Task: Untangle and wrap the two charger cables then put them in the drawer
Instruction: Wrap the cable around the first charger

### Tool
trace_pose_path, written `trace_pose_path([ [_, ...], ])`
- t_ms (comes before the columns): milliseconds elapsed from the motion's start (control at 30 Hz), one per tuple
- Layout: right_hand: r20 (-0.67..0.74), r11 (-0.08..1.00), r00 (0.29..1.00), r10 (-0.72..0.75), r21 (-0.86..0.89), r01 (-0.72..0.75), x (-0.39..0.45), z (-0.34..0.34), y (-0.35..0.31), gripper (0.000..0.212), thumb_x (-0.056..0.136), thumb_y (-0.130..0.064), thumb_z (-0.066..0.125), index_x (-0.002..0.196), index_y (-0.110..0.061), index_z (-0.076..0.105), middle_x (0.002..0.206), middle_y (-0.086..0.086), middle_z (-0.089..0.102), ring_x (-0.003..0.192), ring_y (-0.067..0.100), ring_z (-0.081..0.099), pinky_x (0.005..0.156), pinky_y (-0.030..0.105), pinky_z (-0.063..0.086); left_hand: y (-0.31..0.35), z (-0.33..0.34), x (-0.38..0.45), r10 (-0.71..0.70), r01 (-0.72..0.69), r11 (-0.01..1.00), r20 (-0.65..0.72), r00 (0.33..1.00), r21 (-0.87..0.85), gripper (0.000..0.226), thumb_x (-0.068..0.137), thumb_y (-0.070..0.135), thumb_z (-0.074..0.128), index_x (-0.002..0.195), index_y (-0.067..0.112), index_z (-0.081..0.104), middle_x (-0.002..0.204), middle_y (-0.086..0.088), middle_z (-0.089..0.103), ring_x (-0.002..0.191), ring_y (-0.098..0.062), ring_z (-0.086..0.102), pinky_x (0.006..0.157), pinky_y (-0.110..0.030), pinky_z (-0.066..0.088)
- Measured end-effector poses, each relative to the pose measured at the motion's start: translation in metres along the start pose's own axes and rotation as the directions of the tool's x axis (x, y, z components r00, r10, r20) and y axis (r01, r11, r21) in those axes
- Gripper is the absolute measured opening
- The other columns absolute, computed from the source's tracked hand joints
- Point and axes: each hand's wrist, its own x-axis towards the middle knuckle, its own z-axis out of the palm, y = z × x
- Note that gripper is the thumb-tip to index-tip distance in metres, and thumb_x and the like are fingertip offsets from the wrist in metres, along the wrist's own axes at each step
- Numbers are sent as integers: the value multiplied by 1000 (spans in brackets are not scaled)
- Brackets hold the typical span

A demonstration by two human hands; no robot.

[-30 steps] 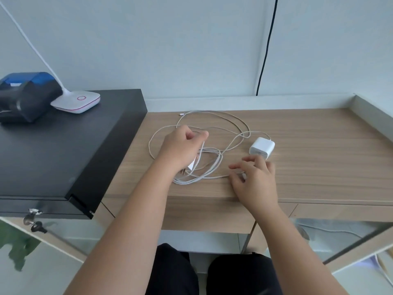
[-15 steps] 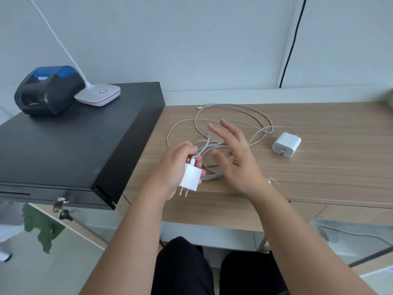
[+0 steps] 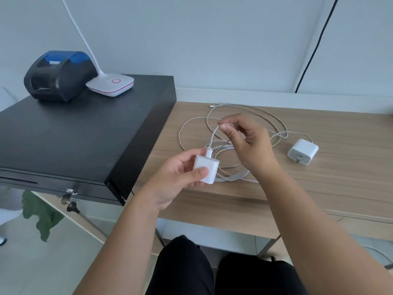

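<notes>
The person is sitting at the wooden desk [image 3: 319,188], working on the untangling step. The left hand [image 3: 176,179] is gripping one white charger plug [image 3: 205,169], thumb across its face and fingers curled behind, and is holding it just above the desk's near edge. The right hand [image 3: 244,143] is pinching that plug's cable [image 3: 213,136] between thumb and forefinger a short way up from the connector, other fingers loosely curled.

The rest of both cables is lying in overlapping loops [image 3: 244,116] on the desk behind the hands; the second plug [image 3: 303,152] is resting on the desk well to the right, its lead running into the same tangle. Nothing is wrapped yet.

Judgement: the next move is calling for the right hand to run along the pinched cable and draw it free of the other's loops before any coiling. The black cash drawer [image 3: 85,133] at left is looking closed, key [image 3: 70,201] hanging in the lock, and is probably the destination.
</notes>
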Motion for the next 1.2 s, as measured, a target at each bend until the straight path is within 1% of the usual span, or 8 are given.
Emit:
trace_pose_path([
  [133,-87,981,989,120,164,-105,5,6,0,12,89,-16,66,90,-27,69,69,15,63,59,22,51,56,26,48,7,-2,3,79,-80,939,-17,997,-333,76,56,38,92,123,17,63,112,-5,69,94,-13,66,75,-20,52],
  [267,-99,968,977,188,189,-167,3,16,6,15,93,-12,60,100,-20,70,55,-19,58,53,-2,49,57,9,39,19,5,16,163,-210,826,-135,977,-523,76,52,31,94,119,11,64,106,-4,70,87,-9,68,71,-17,54],
  [333,-123,960,966,227,193,-201,1,21,9,17,93,-11,60,105,-18,70,67,-23,65,66,-6,58,66,7,42,26,11,24,180,-282,779,-231,956,-560,66,61,26,87,120,9,62,101,-2,71,84,-8,68,72,-17,55],
  [433,-77,977,974,211,44,-208,-6,25,14,19,92,-17,62,106,-27,70,89,-10,72,81,-3,63,74,11,44,31,17,37,145,-344,731,-358,923,-590,50,76,13,68,125,5,60,103,-2,70,89,-9,68,81,-19,56],
  [600,108,968,992,67,-247,-38,-25,25,8,20,93,-17,60,108,-25,72,64,-22,55,65,-1,54,61,10,37,24,19,47,139,-396,735,-450,882,-550,40,91,-4,55,130,1,57,104,0,73,95,-9,69,84,-21,56],
  [800,267,888,964,20,-447,106,-33,10,-9,15,93,-25,56,80,-23,63,56,-8,47,55,12,43,54,31,41,4,21,45,203,-390,887,-551,810,-247,40,87,-2,65,124,14,65,105,-1,74,95,-12,69,83,-25,54],
  [900,257,867,966,35,-488,99,-28,-2,-20,10,90,-30,62,82,-27,67,53,-14,51,55,6,48,54,26,42,-6,21,42,292,-343,939,-527,798,1,47,85,3,70,127,23,63,108,0,73,94,-13,70,83,-25,54],
  [1200,394,819,919,-29,-518,248,16,-41,-39,13,83,-33,72,78,-22,71,56,-11,56,56,3,47,52,16,32,-6,12,27,450,-266,796,-238,861,544,56,93,14,63,138,38,40,118,15,52,110,-9,57,94,-26,50],
])
